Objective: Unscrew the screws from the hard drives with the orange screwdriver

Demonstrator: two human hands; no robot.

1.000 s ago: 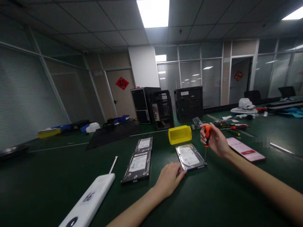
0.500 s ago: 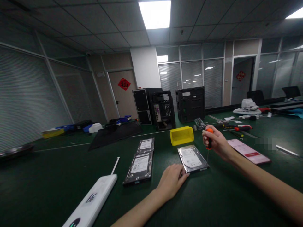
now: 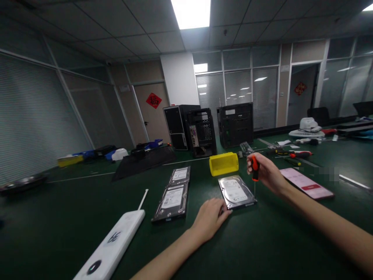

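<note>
A silver hard drive point(image 3: 234, 191) lies flat on the green table, label side up. My left hand point(image 3: 210, 218) rests on the table with its fingers closed on the drive's near left corner. An orange and black screwdriver point(image 3: 255, 168) is held upright in my right hand point(image 3: 264, 171), its thin shaft pointing down at the drive's near right corner. Whether the tip sits in a screw is too small to tell. Two more hard drives, a near one point(image 3: 172, 200) and a farther one point(image 3: 180, 175), lie end to end left of my left hand.
A yellow bin point(image 3: 223, 164) stands behind the drive. A pink-screened phone point(image 3: 307, 182) lies right, near my right forearm. A white numbered device point(image 3: 112, 245) is at front left. Computer cases point(image 3: 235, 124) stand behind; tools point(image 3: 301, 154) lie at back right.
The view has shifted slightly, so the table things appear a little higher. My right hand's fingers have shifted around the screwdriver handle. My left hand stays at the drive's corner.
</note>
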